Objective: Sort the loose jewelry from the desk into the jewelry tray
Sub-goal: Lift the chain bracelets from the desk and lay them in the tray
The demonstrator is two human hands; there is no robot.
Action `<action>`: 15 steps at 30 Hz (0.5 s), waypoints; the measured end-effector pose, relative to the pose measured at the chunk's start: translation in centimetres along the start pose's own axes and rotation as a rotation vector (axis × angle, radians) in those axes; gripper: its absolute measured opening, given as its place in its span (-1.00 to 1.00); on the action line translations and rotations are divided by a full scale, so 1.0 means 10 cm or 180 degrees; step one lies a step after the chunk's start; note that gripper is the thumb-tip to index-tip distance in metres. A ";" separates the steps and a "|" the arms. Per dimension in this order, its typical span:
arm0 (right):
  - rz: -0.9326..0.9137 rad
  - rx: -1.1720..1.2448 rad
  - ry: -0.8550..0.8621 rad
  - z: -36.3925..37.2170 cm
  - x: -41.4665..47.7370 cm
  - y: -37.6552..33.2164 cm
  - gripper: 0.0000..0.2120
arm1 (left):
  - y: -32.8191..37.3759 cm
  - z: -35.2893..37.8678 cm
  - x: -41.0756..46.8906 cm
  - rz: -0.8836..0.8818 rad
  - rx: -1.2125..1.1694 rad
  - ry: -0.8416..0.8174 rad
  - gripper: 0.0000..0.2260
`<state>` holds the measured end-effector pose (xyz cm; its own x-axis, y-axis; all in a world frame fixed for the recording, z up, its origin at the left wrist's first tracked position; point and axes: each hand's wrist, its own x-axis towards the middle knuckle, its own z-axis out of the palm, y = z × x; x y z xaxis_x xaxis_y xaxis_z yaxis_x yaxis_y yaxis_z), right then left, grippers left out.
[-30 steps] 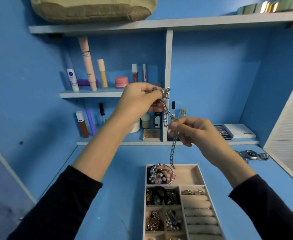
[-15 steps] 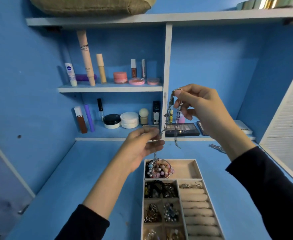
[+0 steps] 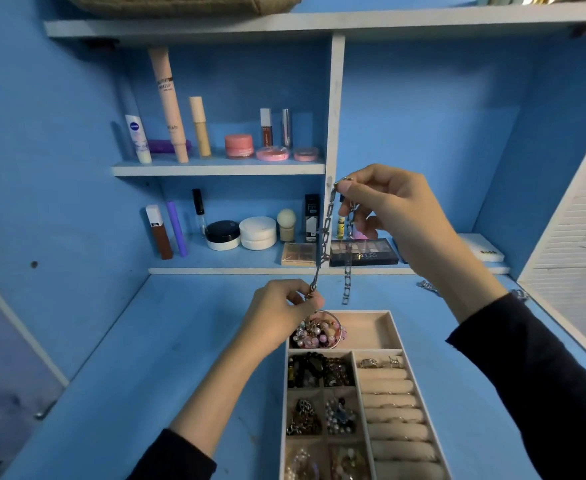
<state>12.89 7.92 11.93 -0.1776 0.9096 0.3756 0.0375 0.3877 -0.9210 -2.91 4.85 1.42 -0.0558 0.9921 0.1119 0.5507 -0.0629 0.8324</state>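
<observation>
A silver link chain point(image 3: 326, 233) hangs doubled over in the air above the jewelry tray point(image 3: 397, 336). My right hand point(image 3: 391, 216) pinches its top fold, raised in front of the shelves. Lower down, my left hand point(image 3: 281, 315) pinches one end of the chain just above the tray's top-left corner; the other end point(image 3: 347, 289) dangles free. The tray's top compartment holds a beaded bracelet point(image 3: 317, 332). Smaller compartments below hold dark and pearly pieces, and rings point(image 3: 379, 362) sit at the head of the cushion rolls.
The tray lies on the blue desk point(image 3: 146, 375). A metal watch point(image 3: 430, 286) lies on the desk at the right, partly behind my right arm. Cosmetics, jars and an eyeshadow palette point(image 3: 364, 252) fill the shelves behind. A white louvred panel point(image 3: 575, 244) stands at the right.
My hands swapped heights one second ago: the left dropped from the top of the chain to just above the tray, the right rose with the fold. Since half a second ago they have barely moved.
</observation>
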 end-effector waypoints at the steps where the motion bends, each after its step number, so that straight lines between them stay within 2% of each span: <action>1: 0.0028 -0.0010 -0.0033 0.00 -0.01 0.02 -0.92 | -0.01 -0.01 0.00 0.0023 0.0145 -0.0061 -0.92; 5: 0.0167 -0.0059 -0.0188 0.03 -0.08 0.12 -0.90 | -0.09 -0.03 0.00 0.0058 0.0410 -0.0294 -0.92; 8: 0.0293 -0.0164 -0.0314 0.07 -0.12 0.22 -0.89 | -0.14 -0.02 -0.01 -0.0022 0.0464 -0.0329 -0.97; 15: 0.0526 -0.0285 -0.0529 0.12 -0.22 0.45 -0.92 | -0.26 0.02 -0.01 0.0009 0.0685 -0.0372 -0.93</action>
<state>12.28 7.48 6.87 -0.3207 0.9276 0.1917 0.1652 0.2541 -0.9530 -4.13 4.90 -0.89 0.0360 0.9985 0.0401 0.7161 -0.0538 0.6960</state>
